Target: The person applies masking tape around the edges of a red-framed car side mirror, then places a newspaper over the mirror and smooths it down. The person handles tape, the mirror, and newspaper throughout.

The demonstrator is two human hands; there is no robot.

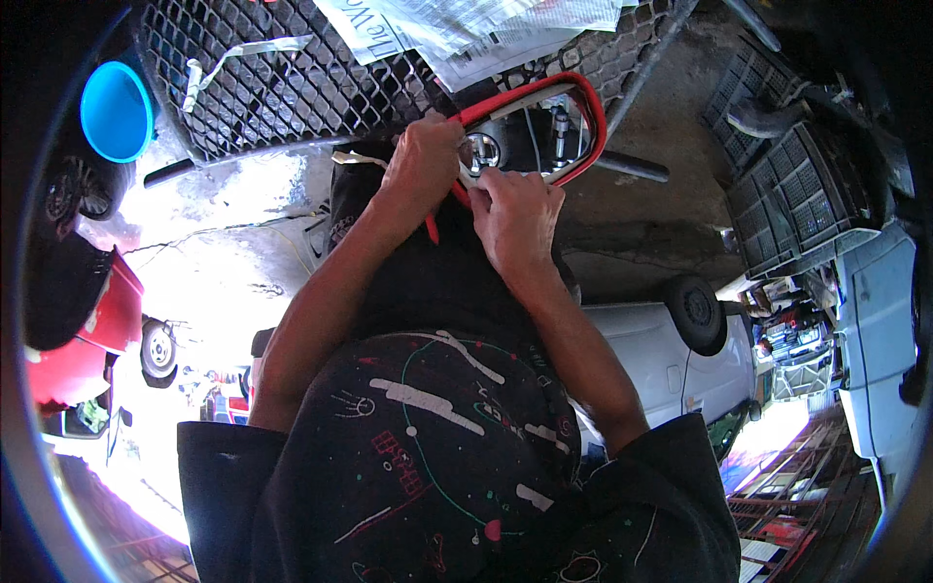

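Observation:
Between my hands is a vehicle lamp with a red rim, a pale strip along its inner edge and shiny round parts inside. My left hand is closed at the lamp's left end, fingers bent over the rim. A strip of pale tape sticks out beside that hand, and a thin red strip hangs below it. My right hand is closed on the near edge, its fingertips curled and pressed against the border. What lies under the fingertips is hidden.
A black metal mesh stand lies ahead, bearing newspaper sheets and a crumpled tape strip. A blue bucket is at the left. Dark plastic crates stand at the right. A white car and a red vehicle are nearby.

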